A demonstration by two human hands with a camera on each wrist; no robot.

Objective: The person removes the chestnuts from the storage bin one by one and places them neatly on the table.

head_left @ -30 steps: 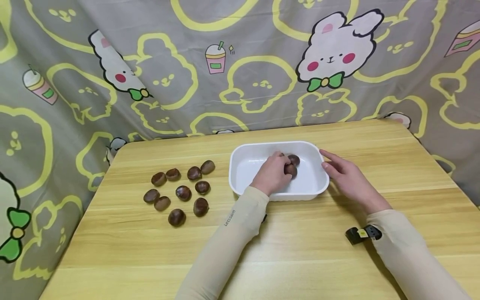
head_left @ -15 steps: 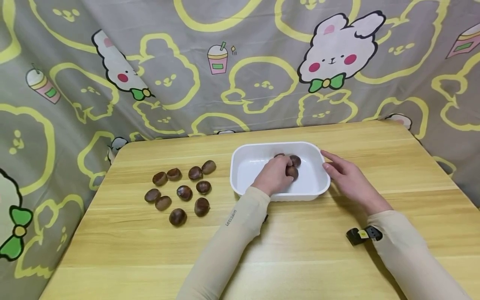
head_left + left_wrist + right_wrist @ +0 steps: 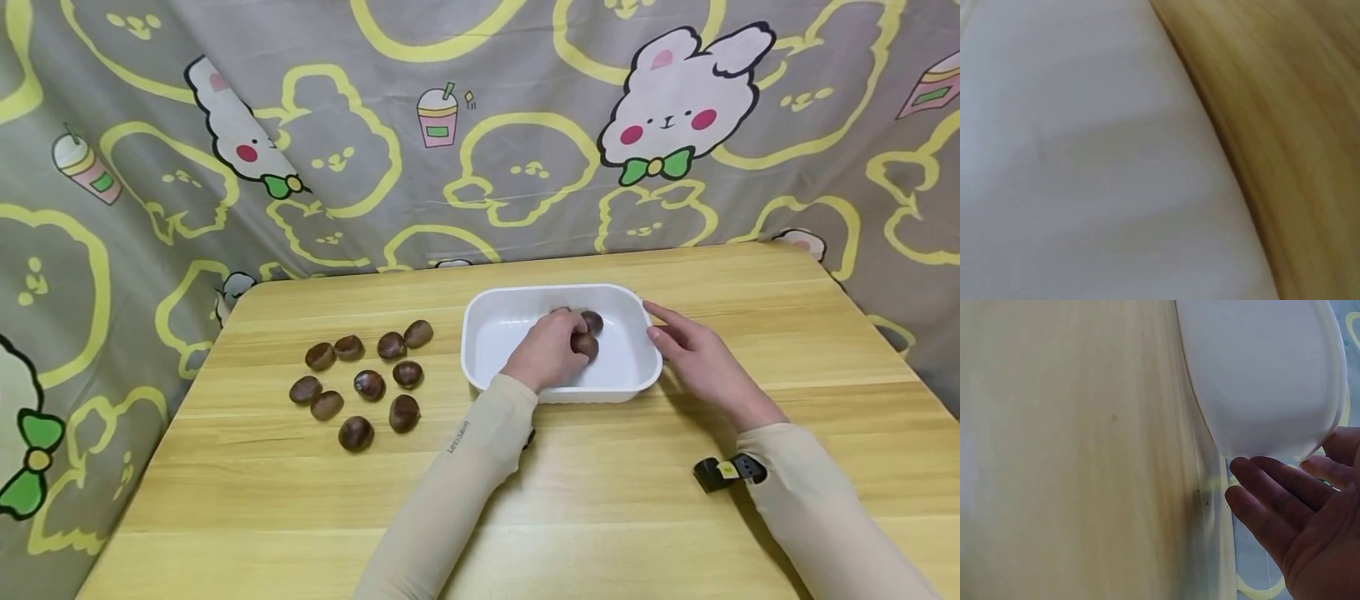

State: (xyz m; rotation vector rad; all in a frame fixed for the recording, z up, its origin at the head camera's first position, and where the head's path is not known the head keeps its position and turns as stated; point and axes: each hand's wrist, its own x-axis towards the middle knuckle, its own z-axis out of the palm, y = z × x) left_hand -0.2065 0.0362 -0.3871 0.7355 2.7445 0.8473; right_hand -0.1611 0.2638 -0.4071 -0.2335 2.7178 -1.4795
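A white plastic tray (image 3: 487, 293) stands on the wooden table, with several chestnuts inside toward its middle and right. My left hand (image 3: 549, 348) reaches into it, fingers curled over the near chestnut (image 3: 586, 347). Another chestnut (image 3: 592, 322) lies just behind the fingertips, and one more is mostly covered by the hand. At the tray's right end, my right hand (image 3: 693, 354) touches the outer wall and rim. Its fingers (image 3: 1279, 497) look nearly straight in the right wrist view. The left wrist view holds only the blurred tray wall (image 3: 1097, 162) and table; no hand shows there.
Left of the tray, several loose chestnuts (image 3: 369, 385) lie spread on the table (image 3: 585, 500). A grey patterned cloth (image 3: 525, 75) hangs behind the table's back edge. A black wrist camera (image 3: 716, 472) sits at the right cuff.
Both hands keep nearly the same places at the tray. The whole head view has shifted very slightly; the loose chestnuts keep their arrangement.
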